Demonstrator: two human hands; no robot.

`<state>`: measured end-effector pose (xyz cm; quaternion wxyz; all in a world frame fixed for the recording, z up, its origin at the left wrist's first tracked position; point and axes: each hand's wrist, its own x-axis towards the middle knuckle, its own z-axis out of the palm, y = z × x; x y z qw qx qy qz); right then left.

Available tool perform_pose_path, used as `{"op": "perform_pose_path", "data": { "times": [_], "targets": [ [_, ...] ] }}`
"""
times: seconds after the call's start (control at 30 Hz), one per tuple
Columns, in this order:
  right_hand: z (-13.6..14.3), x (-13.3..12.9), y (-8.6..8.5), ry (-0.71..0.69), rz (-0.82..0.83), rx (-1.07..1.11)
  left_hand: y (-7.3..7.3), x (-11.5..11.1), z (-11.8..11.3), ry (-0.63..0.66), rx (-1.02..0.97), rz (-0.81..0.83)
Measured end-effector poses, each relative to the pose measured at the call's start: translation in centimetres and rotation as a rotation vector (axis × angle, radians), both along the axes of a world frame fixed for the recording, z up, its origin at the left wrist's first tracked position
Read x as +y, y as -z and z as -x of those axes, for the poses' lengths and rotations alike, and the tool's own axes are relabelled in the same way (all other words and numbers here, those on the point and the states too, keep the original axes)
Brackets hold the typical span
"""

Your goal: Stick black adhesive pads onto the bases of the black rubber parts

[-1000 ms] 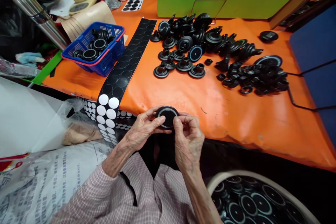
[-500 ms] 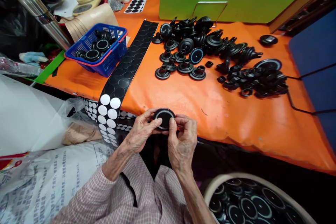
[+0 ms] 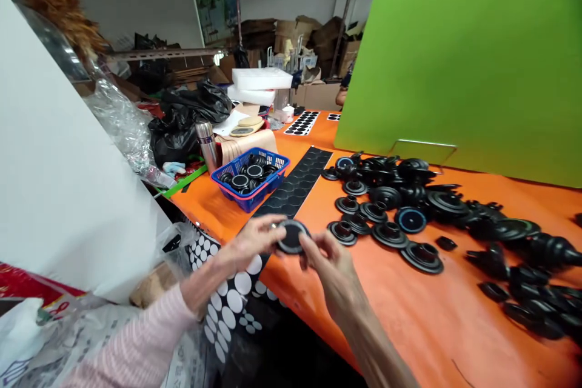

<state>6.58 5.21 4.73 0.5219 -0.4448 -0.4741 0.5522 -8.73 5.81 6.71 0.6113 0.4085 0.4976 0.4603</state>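
A round black disc [image 3: 291, 237] with a pale ring round its face is held up over the near table edge, slightly blurred. My left hand [image 3: 257, 241] grips its left side, the thumb on its face. On its right side my right hand [image 3: 334, 270] pinches the rim between thumb and fingers. Just beyond the hands runs a black strip of round stickers [image 3: 302, 182], whose white-dotted end [image 3: 234, 301] hangs over the edge. A blue basket [image 3: 250, 199] with similar black discs stands behind my left hand.
Black flanged parts [image 3: 390, 234] lie heaped on the orange table [image 3: 404, 321] to the right, with smaller black pieces farther right. A green board [image 3: 454, 60] stands behind them. A steel flask [image 3: 207, 145] and sticker sheets [image 3: 302, 123] are farther back.
My view has lifted and turned left, bringing the back of the room into sight. Both hands still hold the disc, now raised and nearer the basket and the sticker strip.
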Motion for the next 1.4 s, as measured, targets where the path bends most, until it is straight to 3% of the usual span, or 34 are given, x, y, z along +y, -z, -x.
{"op": "perform_pose_path", "data": {
  "times": [0.1, 0.17, 0.23, 0.3, 0.4, 0.5, 0.57, 0.73, 0.87, 1.17, 1.23, 1.33, 1.4],
  "targets": [
    [3.6, 4.5, -4.1, -0.052, -0.062, 0.274, -4.9, 3.7, 3.4, -0.142, 0.152, -0.119],
    [4.8, 5.8, -5.1, -0.041, -0.148, 0.334, -6.0, 4.4, 5.3, -0.271, 0.401, -0.226],
    [5.1, 5.3, -3.8, -0.036, -0.206, 0.203, -4.6, 3.6, 6.7, -0.292, 0.603, -0.208],
    [5.1, 3.2, -0.5, -0.045, -0.220, -0.042, -1.3, 1.7, 7.4, -0.272, 0.708, -0.077],
    [5.3, -1.0, 5.5, -0.025, -0.247, -0.283, 4.1, -0.8, 7.7, -0.283, 0.711, 0.055],
    [5.8, -3.6, 9.1, -0.002, -0.285, -0.358, 6.7, -1.7, 7.6, -0.245, 0.625, 0.124],
    [5.9, -4.2, 9.6, 0.017, -0.297, -0.405, 6.5, -1.7, 7.4, -0.162, 0.535, 0.164],
    [5.9, -3.6, 8.3, 0.072, -0.330, -0.503, 4.3, -2.0, 6.7, 0.016, 0.329, 0.145],
    [6.2, -3.3, 7.5, 0.177, -0.368, -0.583, 4.2, -2.6, 6.5, 0.125, 0.212, 0.065],
    [5.8, -3.0, 7.5, 0.257, -0.604, -0.849, 4.0, -2.3, 6.1, 0.198, 0.426, -0.099],
    [4.9, -2.8, 7.4, 0.322, -0.544, -0.800, 3.9, -2.3, 6.9, 0.167, 0.519, -0.095],
    [3.1, -3.0, 7.0, 0.332, -0.455, -0.667, 3.6, -3.1, 7.5, -0.088, 0.799, -0.163],
    [2.3, -3.8, 6.9, 0.277, -0.477, -0.616, 3.3, -4.3, 6.6, -0.180, 0.842, -0.180]
  ]
}}
